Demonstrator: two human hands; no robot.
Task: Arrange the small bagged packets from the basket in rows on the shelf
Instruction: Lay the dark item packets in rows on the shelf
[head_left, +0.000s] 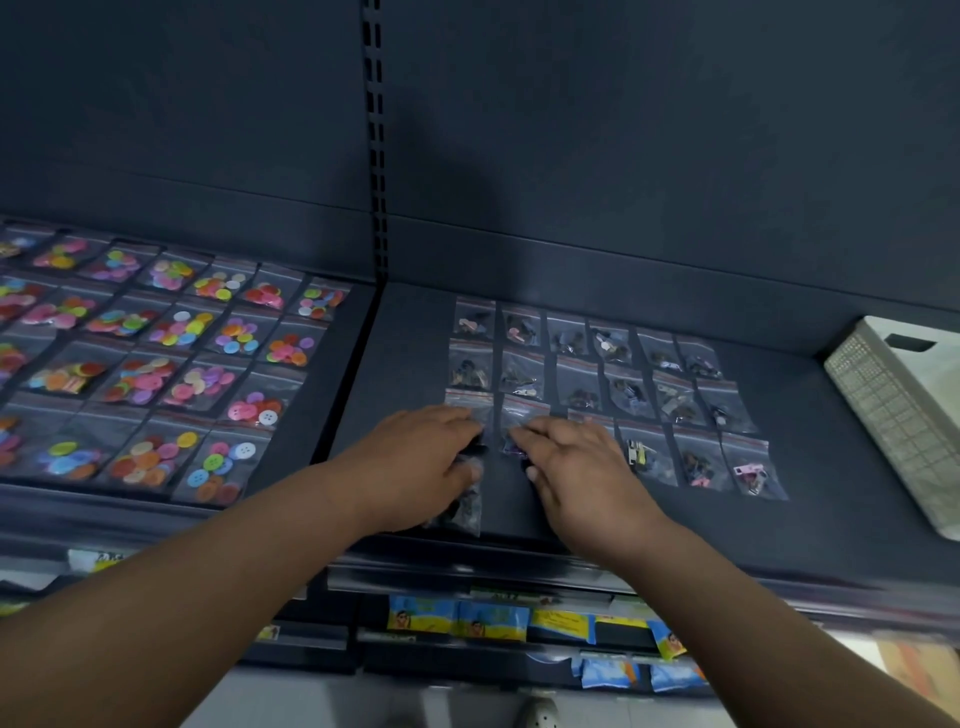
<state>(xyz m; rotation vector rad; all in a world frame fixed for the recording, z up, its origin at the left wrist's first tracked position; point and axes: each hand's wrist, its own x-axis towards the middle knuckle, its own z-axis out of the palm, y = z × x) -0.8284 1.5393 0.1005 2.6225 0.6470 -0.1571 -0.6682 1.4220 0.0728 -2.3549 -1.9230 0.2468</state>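
My left hand (415, 462) grips a bunch of spare packets (462, 512) at the shelf (405, 353) front, ready to feed, while my right hand (576, 467), fingers spread, presses one packet (524, 410) flat into the third row, with the basket (893, 415) well off to the right.

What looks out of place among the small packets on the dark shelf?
One packet lies alone near the front edge of the shelf, below the three neat rows; it belongs to no row yet.
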